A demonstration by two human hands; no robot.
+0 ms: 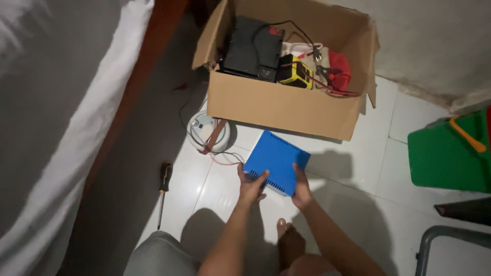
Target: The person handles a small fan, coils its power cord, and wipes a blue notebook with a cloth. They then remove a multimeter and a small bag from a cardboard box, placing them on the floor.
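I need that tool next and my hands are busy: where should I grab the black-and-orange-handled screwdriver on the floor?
Grip the black-and-orange-handled screwdriver by its thick handle, coming from above on its left. It lies flat on the white tiled floor, handle away from you, thin shaft toward you.

White tiled floor carries: open cardboard box; round white device touching the box's left front corner; screwdriver with black-and-orange handle, left, apart; green plastic container, far right; blue vented casing, resting just before the box.
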